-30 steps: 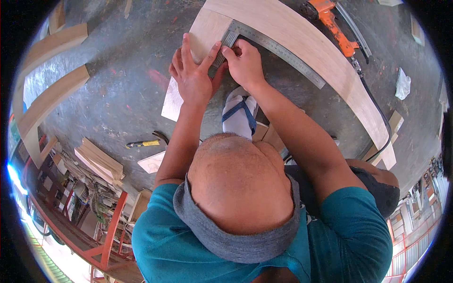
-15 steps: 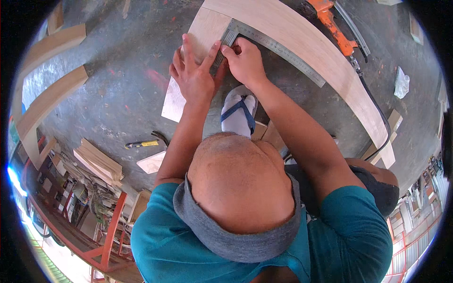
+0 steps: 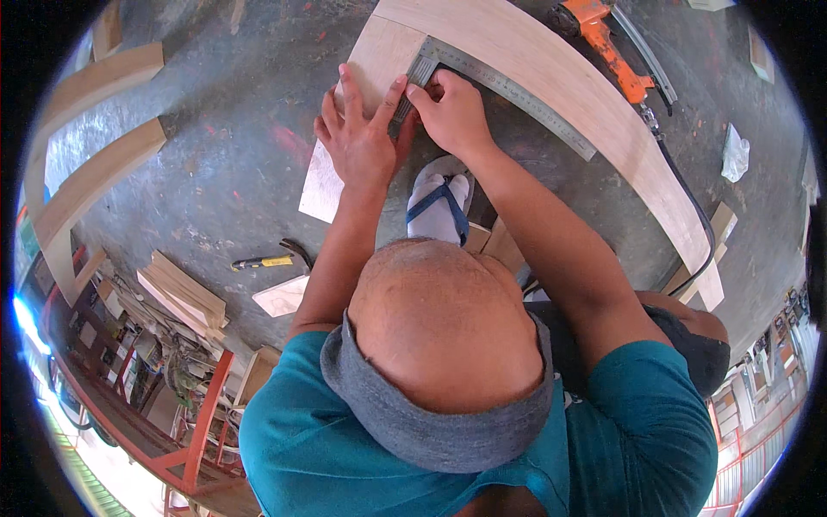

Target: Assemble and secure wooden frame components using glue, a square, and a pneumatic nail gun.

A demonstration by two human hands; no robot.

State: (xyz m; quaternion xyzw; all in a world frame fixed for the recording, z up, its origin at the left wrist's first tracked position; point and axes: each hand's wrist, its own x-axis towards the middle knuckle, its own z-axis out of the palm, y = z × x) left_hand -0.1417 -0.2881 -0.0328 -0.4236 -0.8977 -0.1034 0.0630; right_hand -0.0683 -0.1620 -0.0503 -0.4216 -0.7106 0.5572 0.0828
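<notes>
A steel try square (image 3: 521, 93) lies in the inner corner of a pale wooden frame, its ruled blade running along the curved wooden piece (image 3: 616, 142). Its ribbed stock sits against the edge of a straight wooden board (image 3: 379, 60). My left hand (image 3: 357, 142) rests on that board with fingers spread, the index fingertip at the stock; its thumb is partly hidden below. My right hand (image 3: 455, 112) pinches the square's stock near the corner between thumb and bent fingers.
An orange pneumatic nailer (image 3: 607, 47) with a black hose lies beyond the curved piece. A hammer (image 3: 265, 261) and stacked wood offcuts (image 3: 181, 293) are at left, near curved wooden pieces (image 3: 103, 172). My sandalled foot (image 3: 437, 207) is just below the hands. A crumpled plastic bag (image 3: 735, 153) lies at right.
The whole view shifts very slightly to the right. Both hands, the try square and the wooden frame keep nearly the same positions relative to each other.
</notes>
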